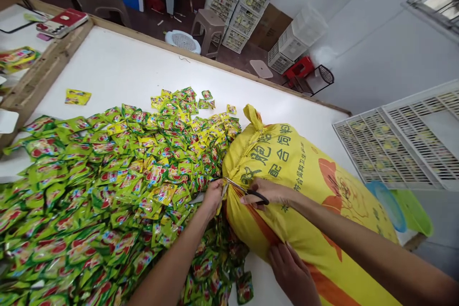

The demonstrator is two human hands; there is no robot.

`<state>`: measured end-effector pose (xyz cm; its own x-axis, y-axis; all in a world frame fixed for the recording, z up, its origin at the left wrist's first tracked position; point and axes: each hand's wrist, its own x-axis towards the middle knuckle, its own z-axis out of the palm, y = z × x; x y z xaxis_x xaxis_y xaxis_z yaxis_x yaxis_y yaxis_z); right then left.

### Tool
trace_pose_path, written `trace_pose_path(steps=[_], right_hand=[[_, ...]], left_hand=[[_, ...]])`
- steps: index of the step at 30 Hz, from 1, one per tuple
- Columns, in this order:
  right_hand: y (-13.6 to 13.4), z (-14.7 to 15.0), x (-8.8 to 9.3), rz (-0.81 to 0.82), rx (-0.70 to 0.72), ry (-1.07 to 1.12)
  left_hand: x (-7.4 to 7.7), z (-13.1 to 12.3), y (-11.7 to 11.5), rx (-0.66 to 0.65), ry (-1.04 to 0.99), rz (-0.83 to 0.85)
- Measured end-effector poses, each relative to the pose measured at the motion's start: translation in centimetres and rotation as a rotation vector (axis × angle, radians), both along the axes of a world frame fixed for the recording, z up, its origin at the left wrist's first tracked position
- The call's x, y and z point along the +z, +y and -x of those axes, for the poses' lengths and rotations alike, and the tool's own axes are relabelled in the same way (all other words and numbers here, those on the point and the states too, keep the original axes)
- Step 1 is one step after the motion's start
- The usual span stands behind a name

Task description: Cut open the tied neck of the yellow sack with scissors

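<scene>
A full yellow woven sack [308, 162] with dark printed characters lies on its side on the white table. At its gathered mouth, my left hand [214, 195] is closed on a thin pale tie [225, 190]. My right hand [292, 272] rests lower down on the sack's near side, its fingers bent together against the fabric. Between them, a bare arm reaches in from the right edge and seems to be a co-worker's. That hand [267, 191] holds scissors [258, 197] with black handles, their blades at the tied mouth beside my left fingers.
Small green and yellow candy packets [107, 177] cover the table's left and front, against the sack's mouth. A wooden rim [215, 61] edges the white table [118, 67]. White crates [398, 148] stand at right, beside blue and green basins [412, 210]. Stools [210, 24] stand beyond.
</scene>
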<state>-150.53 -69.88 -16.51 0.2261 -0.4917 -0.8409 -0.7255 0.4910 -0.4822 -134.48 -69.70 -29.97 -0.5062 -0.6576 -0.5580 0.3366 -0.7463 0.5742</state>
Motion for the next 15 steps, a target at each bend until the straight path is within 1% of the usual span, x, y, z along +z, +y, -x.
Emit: trace_pose_path(steps=[3,6,9,12,15], right_hand=[[0.0,-0.4,-0.2,-0.017,-0.035,-0.027],[0.9,-0.4,-0.4,0.031,-0.090,-0.031],[1.6,-0.2,-0.3,0.066,-0.134,0.004],[1.4,-0.1,0.3,0.016,-0.086,0.027],[0.5,-0.7,0.6,-0.038,-0.029,-0.020]], left_hand=[[0.2,0.1,0.0,0.020,0.007,-0.004],[0.4,-0.1,0.1,0.024,0.012,0.008],[0.6,-0.3,0.2,0.028,0.007,0.025],[0.6,-0.2,0.4,0.038,-0.001,0.036],[0.6,0.2,0.7,0.054,-0.020,0.047]])
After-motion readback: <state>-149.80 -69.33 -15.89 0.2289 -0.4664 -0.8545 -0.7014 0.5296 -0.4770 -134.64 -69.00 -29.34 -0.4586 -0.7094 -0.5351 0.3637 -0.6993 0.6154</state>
